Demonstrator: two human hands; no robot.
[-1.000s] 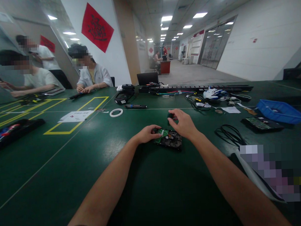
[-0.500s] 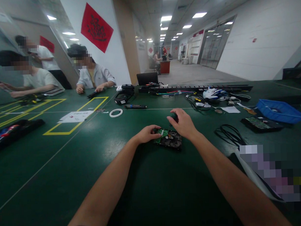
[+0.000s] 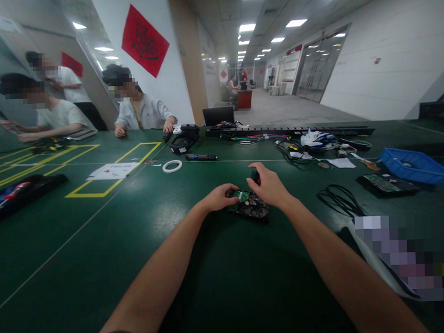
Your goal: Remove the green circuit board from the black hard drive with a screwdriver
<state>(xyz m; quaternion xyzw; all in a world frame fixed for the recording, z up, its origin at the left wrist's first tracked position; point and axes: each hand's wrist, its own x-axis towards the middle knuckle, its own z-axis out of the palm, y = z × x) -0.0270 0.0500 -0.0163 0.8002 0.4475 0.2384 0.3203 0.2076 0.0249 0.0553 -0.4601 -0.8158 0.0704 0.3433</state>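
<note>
On my feed I am seeing the flat dark unit (image 3: 258, 211) lying slightly turned on the green tabletop (image 3: 229, 283), showing a green circuit board (image 3: 242, 195) toward its left end and a mottled, darker surface toward its right. My left hand (image 3: 220, 198) is gripping its left end. My right hand (image 3: 269, 184) is holding a small dark object (image 3: 256, 176), partly hidden by my fingers, near the unit's far edge.

Black brush characters borne by a red diamond poster (image 3: 145, 40) on the white pillar (image 3: 178, 97), a smaller red sheet (image 3: 72, 64) hung left of the pillar, faint print on a white paper (image 3: 113, 171) before the pillar, no wording legible.
</note>
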